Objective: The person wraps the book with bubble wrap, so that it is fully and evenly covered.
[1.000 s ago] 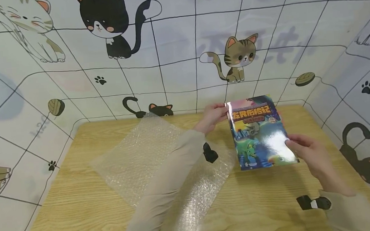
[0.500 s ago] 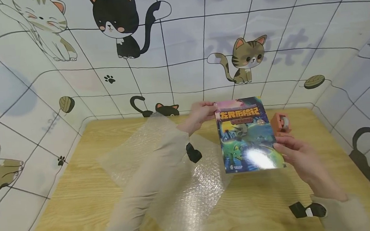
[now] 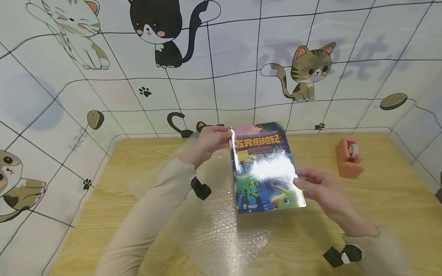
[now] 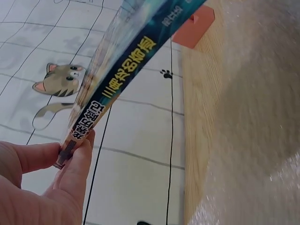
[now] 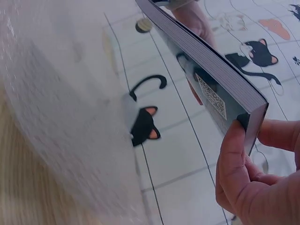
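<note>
Both hands hold a glossy, colourful paperback book (image 3: 263, 167) with dinosaurs on its cover, raised over a sheet of bubble wrap (image 3: 211, 224). My left hand (image 3: 209, 142) pinches its upper left corner; in the left wrist view the thumb and fingers grip the end of the spine (image 4: 117, 77). At the lower right edge my right hand (image 3: 326, 194) pinches it between thumb and fingers. The right wrist view shows the page edges (image 5: 211, 58) and a square code on the back cover. The book hides part of the bubble wrap.
An orange tape dispenser (image 3: 349, 159) with a roll of tape stands at the right on the wooden table (image 3: 388, 212). Behind and at both sides of the table rises a white cloth (image 3: 234, 47) printed with cats and grid lines.
Both hands have carried the book left, from beside the bubble wrap to over it. The tape dispenser, hidden behind the book at first, now shows fully. The head view has turned slightly left.
</note>
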The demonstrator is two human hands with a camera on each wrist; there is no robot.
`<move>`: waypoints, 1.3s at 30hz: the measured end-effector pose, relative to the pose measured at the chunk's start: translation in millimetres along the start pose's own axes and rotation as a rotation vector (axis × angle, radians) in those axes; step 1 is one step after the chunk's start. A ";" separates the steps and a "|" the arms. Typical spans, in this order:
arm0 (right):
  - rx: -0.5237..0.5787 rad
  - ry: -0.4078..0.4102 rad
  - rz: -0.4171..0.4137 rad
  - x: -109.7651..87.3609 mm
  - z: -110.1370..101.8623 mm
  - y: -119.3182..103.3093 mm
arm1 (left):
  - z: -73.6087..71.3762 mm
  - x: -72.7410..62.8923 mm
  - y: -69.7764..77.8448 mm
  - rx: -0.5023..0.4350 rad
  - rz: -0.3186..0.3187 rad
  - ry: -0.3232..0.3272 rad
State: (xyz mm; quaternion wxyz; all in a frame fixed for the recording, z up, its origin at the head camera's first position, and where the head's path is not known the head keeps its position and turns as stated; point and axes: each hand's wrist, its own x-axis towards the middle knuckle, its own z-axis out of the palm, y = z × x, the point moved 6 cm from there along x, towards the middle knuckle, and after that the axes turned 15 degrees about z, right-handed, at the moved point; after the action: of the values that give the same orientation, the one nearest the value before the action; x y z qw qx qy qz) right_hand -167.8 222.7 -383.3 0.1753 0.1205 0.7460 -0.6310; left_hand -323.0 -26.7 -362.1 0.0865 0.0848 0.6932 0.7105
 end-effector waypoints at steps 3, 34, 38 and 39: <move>-0.008 -0.019 0.019 4.6 16.9 2.4 | -16.5 -6.0 -5.0 0.037 -0.042 0.013; 0.026 -0.302 0.089 46.8 138.5 47.9 | -121.7 -59.1 -74.3 0.246 -0.202 0.143; 0.010 -0.286 0.103 50.3 142.1 51.4 | -126.7 -59.1 -83.0 0.257 -0.214 0.168; 0.010 -0.280 0.111 51.5 142.8 52.7 | -127.1 -58.9 -84.9 0.257 -0.210 0.168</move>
State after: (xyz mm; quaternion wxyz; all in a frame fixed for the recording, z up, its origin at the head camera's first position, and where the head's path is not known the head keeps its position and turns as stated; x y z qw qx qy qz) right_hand -177.9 89.4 -472.3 0.3115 0.0732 0.7035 -0.6345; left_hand -296.0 -162.2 -450.2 0.0907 -0.0374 0.7880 0.6078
